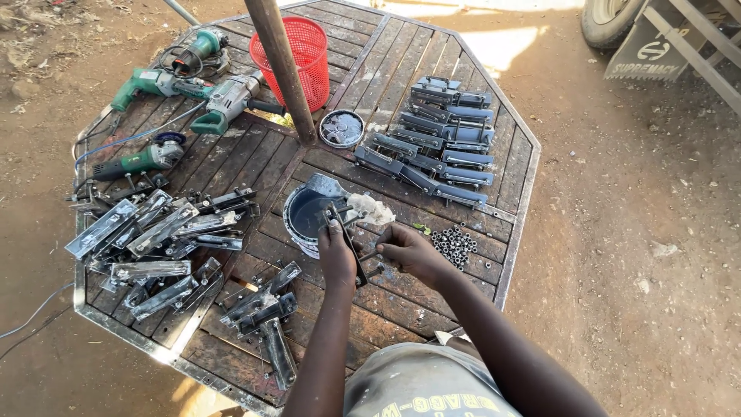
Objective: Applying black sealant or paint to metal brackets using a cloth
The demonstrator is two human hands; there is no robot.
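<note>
My fingers [333,228] on my left hand [337,255] are pinching a dark metal bar [353,251] over the paint tin [309,216], so drips are falling in. My right hand [409,251] is pinching its other end, keeping it steady above the worktop [401,309].

Octagonal wooden table [386,62], power drills [193,89], red basket [305,50], metal brackets [166,232]

Arms: bare, no sleeves seen | left hand [337,255], right hand [409,251]: ungloved | shirt [421,382]: grey, yellow lettering noted
</note>
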